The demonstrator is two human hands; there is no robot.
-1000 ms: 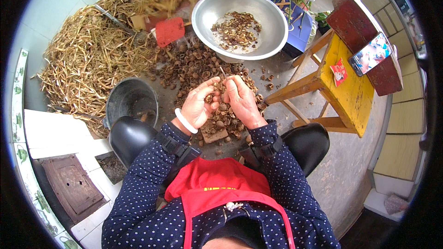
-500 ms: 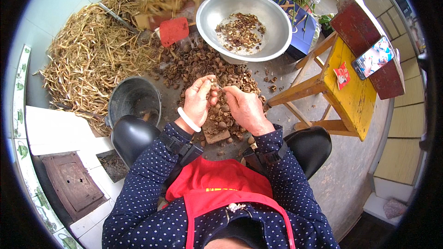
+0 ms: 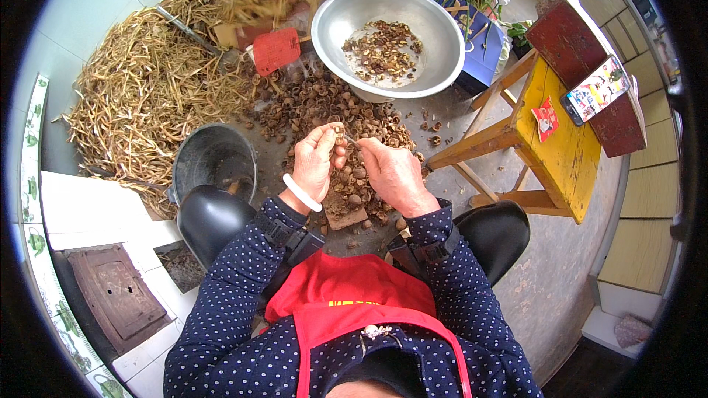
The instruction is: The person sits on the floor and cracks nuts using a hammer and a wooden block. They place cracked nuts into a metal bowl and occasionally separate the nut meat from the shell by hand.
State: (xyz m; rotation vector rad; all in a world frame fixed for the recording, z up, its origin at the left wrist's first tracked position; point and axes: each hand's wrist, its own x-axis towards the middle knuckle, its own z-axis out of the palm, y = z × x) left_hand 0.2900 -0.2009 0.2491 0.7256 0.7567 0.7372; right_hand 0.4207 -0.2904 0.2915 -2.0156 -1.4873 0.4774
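Above a heap of cracked walnut shells (image 3: 328, 103), my two hands meet, fingertips nearly touching. My left hand (image 3: 313, 166), with a white bracelet at the wrist, pinches a small piece of walnut (image 3: 338, 131). In the closed fingers of my right hand (image 3: 397, 179) is a thin metal pick (image 3: 349, 138), its tip against or close to the walnut piece. Fingers partly cover both. Just below the hands, a brick (image 3: 345, 219) lies among the shells. Beyond the heap stands a wide metal basin (image 3: 326, 44) with picked nut kernels (image 3: 383, 51) in it.
A dark bucket (image 3: 188, 169) stands by my left knee. Dry straw (image 3: 147, 96) is piled against the wall, near a red plastic scoop or swatter (image 3: 277, 51). On the right, a yellow wooden stool (image 3: 564, 166) bears a propped phone (image 3: 596, 92) and a red packet (image 3: 546, 119).
Both hands stay in almost the same place, with only slight finger movement at the walnut piece. The picture on the phone screen has changed.
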